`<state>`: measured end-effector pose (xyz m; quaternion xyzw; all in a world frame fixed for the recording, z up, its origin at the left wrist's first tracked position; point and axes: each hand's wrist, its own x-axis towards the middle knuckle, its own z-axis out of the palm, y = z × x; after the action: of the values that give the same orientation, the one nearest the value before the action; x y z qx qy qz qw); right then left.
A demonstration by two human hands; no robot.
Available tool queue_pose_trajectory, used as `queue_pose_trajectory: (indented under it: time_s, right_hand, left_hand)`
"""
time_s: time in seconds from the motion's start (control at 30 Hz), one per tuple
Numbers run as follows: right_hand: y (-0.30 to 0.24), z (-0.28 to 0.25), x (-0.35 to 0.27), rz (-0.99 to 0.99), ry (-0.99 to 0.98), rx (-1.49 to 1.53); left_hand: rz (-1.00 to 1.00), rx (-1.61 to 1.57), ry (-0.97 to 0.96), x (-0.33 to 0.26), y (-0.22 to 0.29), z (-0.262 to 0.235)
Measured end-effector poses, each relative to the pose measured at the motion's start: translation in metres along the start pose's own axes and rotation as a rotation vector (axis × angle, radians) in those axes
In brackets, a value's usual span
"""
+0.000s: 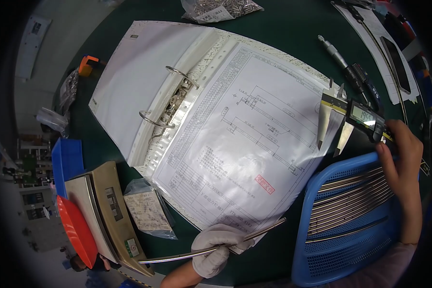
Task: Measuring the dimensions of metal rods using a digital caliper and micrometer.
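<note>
A thin metal rod [177,257] is gripped in the curled fingers of the gloved left hand [215,249], at the lower edge of a technical drawing [216,165]. A digital caliper [362,114], jaws parted, is pinched between the bare right hand's [403,161] thumb and fingers, beyond a blue perforated basket [303,225] of rods [343,204].

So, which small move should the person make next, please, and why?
I would probably bring the metal rod toward the caliper: the gloved left hand grips the rod away from it, while the right hand holds the caliper with its jaws apart and no rod between them.
</note>
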<state>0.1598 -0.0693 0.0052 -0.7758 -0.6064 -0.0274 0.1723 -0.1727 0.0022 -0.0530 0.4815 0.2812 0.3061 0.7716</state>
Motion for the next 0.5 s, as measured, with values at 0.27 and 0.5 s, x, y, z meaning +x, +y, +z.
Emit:
queue_pose_trajectory:
  time_s: [0.27, 0.5]
  right_hand:
    - [0.0001, -0.0011, -0.0008, -0.008, -0.008, -0.008]
    - [-0.0006, 0.0007, 0.0001, -0.017, 0.009, -0.001]
  left_hand:
    - [0.005, 0.001, 0.001, -0.0005, 0.0002, 0.0006]
    - [0.003, -0.001, -0.008, 0.0000, -0.0006, -0.0009]
